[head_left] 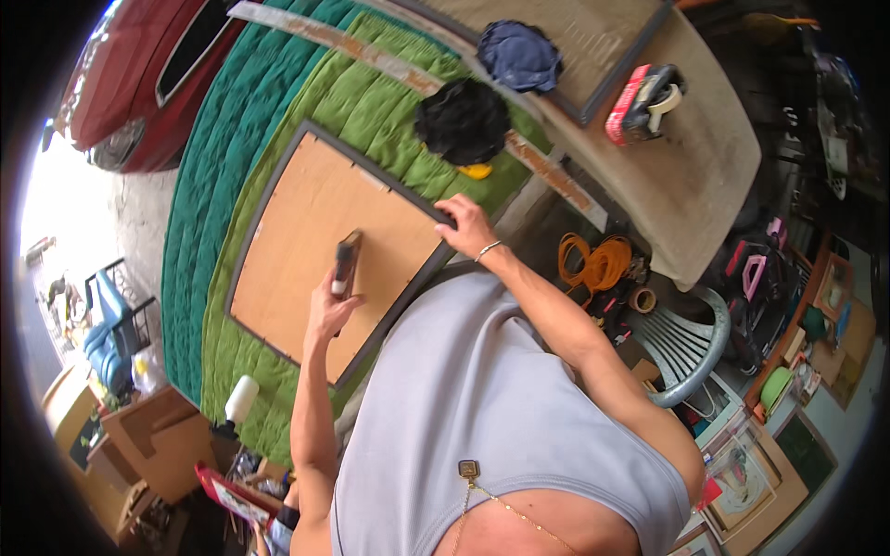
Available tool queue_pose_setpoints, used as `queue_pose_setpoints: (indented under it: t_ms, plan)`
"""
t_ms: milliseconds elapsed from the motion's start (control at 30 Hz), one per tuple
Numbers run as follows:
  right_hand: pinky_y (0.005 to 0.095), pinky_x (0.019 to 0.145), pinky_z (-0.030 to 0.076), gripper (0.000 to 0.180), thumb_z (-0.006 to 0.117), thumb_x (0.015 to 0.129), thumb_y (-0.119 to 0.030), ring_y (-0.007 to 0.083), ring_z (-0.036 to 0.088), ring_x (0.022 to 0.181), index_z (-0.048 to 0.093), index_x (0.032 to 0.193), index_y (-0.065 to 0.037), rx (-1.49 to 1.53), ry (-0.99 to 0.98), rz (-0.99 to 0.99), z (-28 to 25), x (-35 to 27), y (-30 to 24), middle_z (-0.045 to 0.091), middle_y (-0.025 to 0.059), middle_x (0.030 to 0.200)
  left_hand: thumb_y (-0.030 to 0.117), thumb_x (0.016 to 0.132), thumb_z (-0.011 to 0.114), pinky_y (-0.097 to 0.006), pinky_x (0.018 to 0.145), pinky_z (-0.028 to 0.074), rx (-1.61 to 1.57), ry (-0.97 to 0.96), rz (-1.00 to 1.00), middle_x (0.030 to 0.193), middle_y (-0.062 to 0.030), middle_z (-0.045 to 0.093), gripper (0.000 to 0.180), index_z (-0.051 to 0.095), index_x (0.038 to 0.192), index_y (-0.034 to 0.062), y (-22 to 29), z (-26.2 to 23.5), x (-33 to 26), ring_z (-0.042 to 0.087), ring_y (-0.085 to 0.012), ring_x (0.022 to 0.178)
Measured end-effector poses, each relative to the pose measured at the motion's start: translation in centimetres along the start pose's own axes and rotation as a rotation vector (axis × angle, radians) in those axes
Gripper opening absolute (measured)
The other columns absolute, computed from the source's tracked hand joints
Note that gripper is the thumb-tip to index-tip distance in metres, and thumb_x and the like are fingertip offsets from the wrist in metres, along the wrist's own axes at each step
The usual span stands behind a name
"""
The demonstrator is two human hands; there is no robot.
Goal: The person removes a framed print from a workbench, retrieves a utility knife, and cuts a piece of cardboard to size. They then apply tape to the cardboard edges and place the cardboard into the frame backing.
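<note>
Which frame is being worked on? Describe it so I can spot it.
Find the green quilted blanket over the workbench. On it lies a dark-edged frame, its plain brown backing board up. The right hand grips its corner and the left hand holds a dark tool over the board.

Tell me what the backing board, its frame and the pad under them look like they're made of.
Backing board: flat matte tan sheet, likely hardboard or fibreboard. Frame: thin dark grey strip around the board, wood or metal, cannot tell. Pad: green quilted fabric, stitched ridges visible. Left hand holds a dark tool; right hand grips the frame's corner.
</note>
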State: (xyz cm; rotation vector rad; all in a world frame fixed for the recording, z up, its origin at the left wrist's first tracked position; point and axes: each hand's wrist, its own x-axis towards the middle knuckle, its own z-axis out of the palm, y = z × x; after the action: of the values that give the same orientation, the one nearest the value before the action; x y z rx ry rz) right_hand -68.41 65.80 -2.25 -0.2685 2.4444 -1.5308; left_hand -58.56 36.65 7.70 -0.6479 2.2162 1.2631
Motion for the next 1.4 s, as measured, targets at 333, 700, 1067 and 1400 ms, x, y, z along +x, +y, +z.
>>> queue_pose_setpoints:
  t_ms: [333,700,1067,1400]
  plan:
    - [0.0409,0.085,0.048,0.031,0.073,0.07,-0.011,0.0322,0.057,0.095,0.067,0.1,-0.006,-0.061,0.074,0.152,0.9,-0.3,-1.1,0.06,0.0124,0.095,0.018,0.064,0.075,-0.035,0.061,0.046,0.212,-0.281,-0.045,0.071,-0.0066,0.056,0.043,0.057,0.1,0.0028,8.1,2.5,0.3,0.054,-0.0204,0.063]
    - [0.0363,0.077,0.05,0.03,0.069,0.07,-0.007,0.026,0.059,0.085,0.069,0.1,-0.004,0.027,0.153,0.082,0.6,-0.3,-0.7,0.061,0.01,0.088,0.019,0.064,0.073,-0.036,0.062,0.047,0.327,-0.388,-0.031,0.069,-0.0109,0.056,0.05,0.057,0.108,0.0008,9.9,5.1,2.7,0.055,-0.0227,0.063]
    - [0.0383,0.08,0.049,0.029,0.072,0.067,-0.009,0.03,0.059,0.088,0.07,0.096,-0.005,0.003,0.166,0.135,1.0,-0.2,-0.9,0.062,0.0114,0.088,0.018,0.068,0.071,-0.038,0.063,0.047,0.395,-0.323,-0.114,0.071,-0.0119,0.06,0.036,0.058,0.097,0.0016,12.5,6.0,1.8,0.057,-0.0241,0.065]
    - [0.041,0.074,0.05,0.024,0.071,0.063,-0.008,0.0301,0.061,0.085,0.072,0.088,-0.008,-0.059,0.155,0.218,0.9,0.3,-1.6,0.061,0.0092,0.082,0.023,0.069,0.068,-0.04,0.067,0.049,0.419,-0.34,-0.22,0.074,-0.0175,0.062,0.038,0.059,0.097,-0.0012,14.6,6.1,2.7,0.06,-0.0291,0.069]
